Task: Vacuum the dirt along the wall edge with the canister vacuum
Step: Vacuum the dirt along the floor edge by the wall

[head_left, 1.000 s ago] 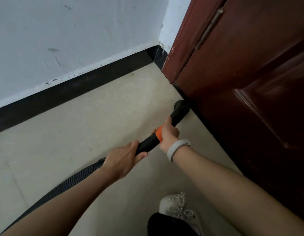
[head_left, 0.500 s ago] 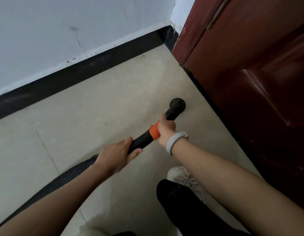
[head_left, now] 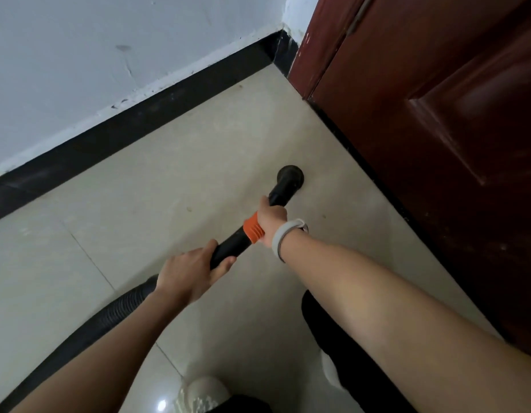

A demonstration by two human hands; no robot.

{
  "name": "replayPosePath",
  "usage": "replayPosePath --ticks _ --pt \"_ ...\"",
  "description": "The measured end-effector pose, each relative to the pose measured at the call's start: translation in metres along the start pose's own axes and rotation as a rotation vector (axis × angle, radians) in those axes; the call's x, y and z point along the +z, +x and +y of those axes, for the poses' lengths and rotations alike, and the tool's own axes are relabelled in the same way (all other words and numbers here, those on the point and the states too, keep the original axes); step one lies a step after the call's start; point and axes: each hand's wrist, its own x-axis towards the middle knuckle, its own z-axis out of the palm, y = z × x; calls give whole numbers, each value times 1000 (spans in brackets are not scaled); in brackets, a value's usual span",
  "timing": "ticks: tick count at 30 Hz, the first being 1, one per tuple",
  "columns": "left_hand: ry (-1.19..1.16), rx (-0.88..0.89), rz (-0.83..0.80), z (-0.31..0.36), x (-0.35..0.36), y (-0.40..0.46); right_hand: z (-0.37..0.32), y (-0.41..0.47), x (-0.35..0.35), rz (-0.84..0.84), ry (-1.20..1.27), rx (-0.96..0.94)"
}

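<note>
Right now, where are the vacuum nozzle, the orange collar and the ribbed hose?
vacuum nozzle (head_left: pixel 291 175): head view, on its round black end at the floor.
orange collar (head_left: pixel 253 228): head view, on its ridged side beside the right hand.
ribbed hose (head_left: pixel 121 308): head view, on its corrugated wall behind the left hand.

Both hands grip the black vacuum wand (head_left: pixel 228 248): left hand (head_left: pixel 186 274) near the ribbed hose (head_left: pixel 109 314), right hand (head_left: pixel 271 219) beside the orange collar (head_left: pixel 253 229). The nozzle (head_left: pixel 290 175) rests on the tiled floor (head_left: pixel 169 180), near the red door (head_left: pixel 436 114).
</note>
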Motion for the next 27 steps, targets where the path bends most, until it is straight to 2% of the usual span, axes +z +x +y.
replayPosePath --ticks 5,7,9,16,19,22,27 --pt "59 158 -69 2 18 -42 64 -30 -18 135 87 195" --pt "75 125 -63 -5 27 -58 76 -43 -12 147 93 203" --pt "46 23 -30 -13 37 -73 77 -50 4 116 50 157" --pt "-123 -473 199 -41 44 -129 60 -75 87 -180 -169 -95" --pt "-142 -559 194 -35 55 -157 79 -88 95 -268 -228 -96" --pt "-89 -520 93 -14 68 -170 105 -90 68 -194 -177 -50" --pt "17 -321 -33 10 72 -167 140 -84 19 49 -113 38"
